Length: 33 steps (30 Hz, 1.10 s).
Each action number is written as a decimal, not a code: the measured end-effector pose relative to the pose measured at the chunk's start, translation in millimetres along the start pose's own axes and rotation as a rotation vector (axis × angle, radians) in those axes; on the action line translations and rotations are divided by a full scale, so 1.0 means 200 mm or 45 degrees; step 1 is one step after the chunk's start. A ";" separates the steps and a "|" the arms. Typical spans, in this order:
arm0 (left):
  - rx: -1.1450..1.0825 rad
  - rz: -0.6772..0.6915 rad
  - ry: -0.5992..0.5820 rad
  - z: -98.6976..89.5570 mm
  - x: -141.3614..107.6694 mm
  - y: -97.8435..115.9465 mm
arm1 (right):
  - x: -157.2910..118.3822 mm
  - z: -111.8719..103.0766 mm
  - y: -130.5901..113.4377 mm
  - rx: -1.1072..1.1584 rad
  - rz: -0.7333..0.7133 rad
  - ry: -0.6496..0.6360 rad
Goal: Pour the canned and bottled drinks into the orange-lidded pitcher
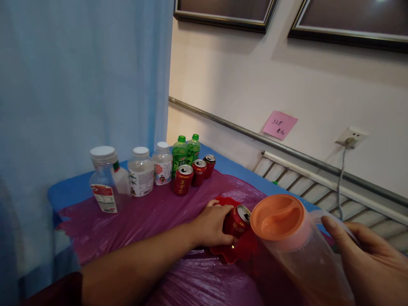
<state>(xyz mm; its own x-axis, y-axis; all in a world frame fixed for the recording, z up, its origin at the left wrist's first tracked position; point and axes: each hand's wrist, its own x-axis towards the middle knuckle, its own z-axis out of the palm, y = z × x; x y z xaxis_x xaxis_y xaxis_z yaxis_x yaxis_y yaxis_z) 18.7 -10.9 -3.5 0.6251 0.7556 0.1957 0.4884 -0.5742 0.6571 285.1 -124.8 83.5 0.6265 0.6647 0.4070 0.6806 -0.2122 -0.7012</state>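
Observation:
My left hand (212, 225) is wrapped round a red drink can (236, 222), whose opened top leans to the right. Beneath the can lies a red plate with a wavy rim (228, 255). My right hand (366, 250) grips the handle of a clear plastic pitcher (306, 259) with an orange lid (277, 217). The pitcher tilts left, and its lid is right beside the can's top. Liquid shows dimly inside the pitcher; I cannot tell whether any is flowing out.
Behind my left hand stand several red cans (183, 180), two green bottles (179, 155) and clear jars with white lids (140, 172). Purple plastic sheeting (134, 225) covers the blue table (70, 187). A radiator (293, 178) and plugged-in socket (351, 138) are at the right wall.

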 end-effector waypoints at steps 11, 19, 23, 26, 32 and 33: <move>0.003 -0.020 -0.016 -0.01 0.00 0.01 | -0.01 0.00 -0.01 0.034 0.054 -0.017; 0.007 -0.004 -0.004 0.00 0.00 0.01 | 0.00 0.01 0.03 -0.007 0.013 -0.016; 0.013 0.002 -0.007 0.00 0.00 0.01 | 0.01 0.01 0.04 -0.021 0.038 -0.019; 0.025 0.009 0.007 0.00 0.00 0.00 | 0.01 0.02 0.04 0.027 0.079 -0.039; 0.025 0.010 0.030 0.00 0.00 0.00 | 0.03 0.05 0.06 0.154 0.096 -0.046; 0.026 0.006 0.026 -0.01 0.00 0.01 | 0.03 0.05 0.07 0.173 0.084 -0.048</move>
<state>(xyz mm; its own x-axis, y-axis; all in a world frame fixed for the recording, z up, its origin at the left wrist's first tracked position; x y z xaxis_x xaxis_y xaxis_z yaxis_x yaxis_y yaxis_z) 18.7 -11.4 -1.7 0.6149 0.7592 0.2134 0.4983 -0.5838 0.6410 294.0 -115.3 70.6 0.6516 0.6795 0.3372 0.5794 -0.1590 -0.7993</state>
